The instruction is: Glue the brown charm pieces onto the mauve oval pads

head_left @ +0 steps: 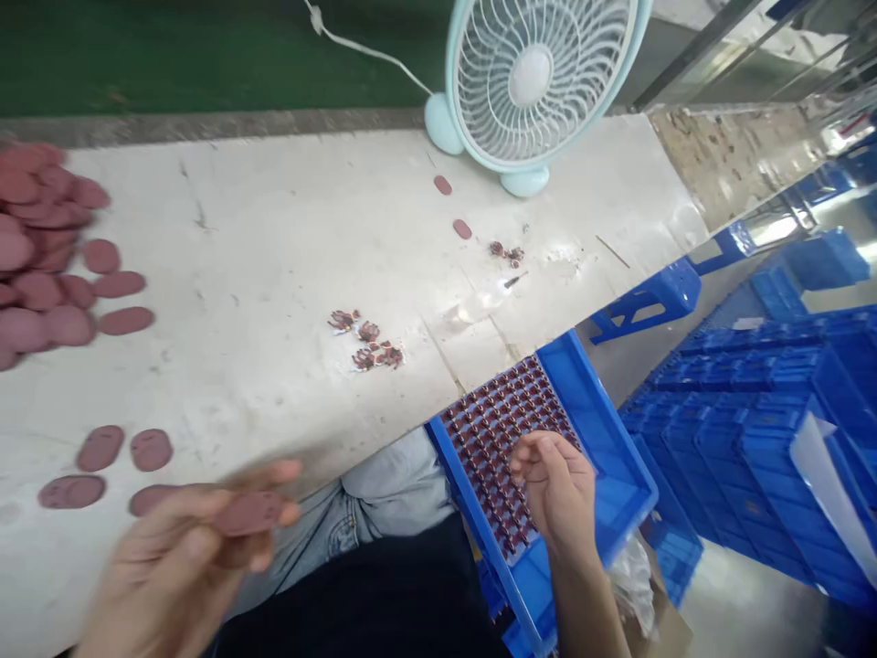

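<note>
Between the thumb and fingers of my left hand (184,557) is a flat, reddish oval piece (248,514) with small marks on its face. Several similar oval pieces (101,448) lie on the white table beside that hand. My right hand (558,484) is over a blue crate (603,448), its fingers curled and thumb pressed to them. Whatever those fingers hold, if anything, is too small to make out. In the crate, small dark-brown parts (500,439) stand in rows. Small brown pieces (370,343) lie clustered on the table between the two hands.
A heap of reddish ovals (41,247) fills the table's left side. At the back edge stands a light-blue fan (531,78) with a white cord. A thin pen-like tool (511,281) lies near the front edge. Blue crates (740,457) are stacked at right, near a blue stool (650,297).
</note>
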Available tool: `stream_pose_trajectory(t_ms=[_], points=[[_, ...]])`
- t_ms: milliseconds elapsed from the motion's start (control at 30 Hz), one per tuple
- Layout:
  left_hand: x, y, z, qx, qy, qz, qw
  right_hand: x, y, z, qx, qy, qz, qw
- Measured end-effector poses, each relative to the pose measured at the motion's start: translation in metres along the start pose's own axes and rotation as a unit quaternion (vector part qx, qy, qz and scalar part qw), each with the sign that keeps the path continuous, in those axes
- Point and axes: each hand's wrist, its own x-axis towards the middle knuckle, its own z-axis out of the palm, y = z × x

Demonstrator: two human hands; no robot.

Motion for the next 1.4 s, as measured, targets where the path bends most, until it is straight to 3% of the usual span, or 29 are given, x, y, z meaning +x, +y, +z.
stream_pose_trajectory(t_ms=[67, 100, 133, 167, 233, 267, 333, 400, 467, 533, 633, 733, 867, 1167, 1267, 1400], points=[[-0.001, 0.001, 0.022, -0.123, -0.011, -0.076, 0.989, 0.0, -0.038, 0.041, 0.127, -0.1, 0.02, 0.987], [-0.002, 0.002, 0.033, -0.163, -0.017, -0.108, 0.981, 0.004, -0.055, 0.059, 0.254, -0.181, 0.064, 0.948], [-0.003, 0.003, 0.043, -0.192, -0.022, -0.133, 0.972, 0.012, -0.069, 0.074, 0.37, -0.251, 0.101, 0.889], [-0.004, 0.004, 0.052, -0.213, -0.03, -0.149, 0.965, 0.023, -0.081, 0.087, 0.48, -0.307, 0.131, 0.811], [-0.005, 0.003, 0.062, -0.243, -0.045, -0.161, 0.956, 0.053, -0.099, 0.105, 0.627, -0.37, 0.151, 0.668], [-0.004, 0.002, 0.064, -0.251, -0.053, -0.162, 0.953, 0.069, -0.106, 0.11, 0.665, -0.385, 0.145, 0.623], [-0.003, -0.001, 0.064, -0.263, -0.071, -0.156, 0.949, 0.097, -0.116, 0.115, 0.686, -0.409, 0.132, 0.588], [-0.002, -0.006, 0.061, -0.275, -0.093, -0.144, 0.946, 0.109, -0.123, 0.115, 0.668, -0.427, 0.133, 0.595], [0.0, -0.009, 0.059, -0.288, -0.104, -0.132, 0.943, 0.101, -0.13, 0.112, 0.643, -0.411, 0.137, 0.632], [0.002, -0.01, 0.059, -0.299, -0.104, -0.127, 0.94, 0.077, -0.135, 0.109, 0.594, -0.357, 0.122, 0.71], [0.004, -0.01, 0.062, -0.311, -0.108, -0.126, 0.936, 0.028, -0.138, 0.106, 0.464, -0.259, 0.041, 0.846], [0.006, -0.009, 0.067, -0.324, -0.122, -0.125, 0.93, -0.012, -0.132, 0.109, 0.363, -0.205, -0.036, 0.908], [0.009, -0.007, 0.07, -0.328, -0.123, -0.104, 0.931, -0.035, -0.122, 0.113, 0.317, -0.207, -0.06, 0.924], [0.012, -0.003, 0.07, -0.304, -0.107, -0.081, 0.943, -0.034, -0.122, 0.112, 0.316, -0.25, -0.039, 0.914], [0.011, -0.001, 0.07, -0.298, -0.096, -0.075, 0.947, -0.037, -0.122, 0.114, 0.312, -0.242, -0.048, 0.918], [0.01, 0.0, 0.067, -0.287, -0.122, -0.07, 0.947, -0.041, -0.128, 0.117, 0.306, -0.219, -0.085, 0.923]])
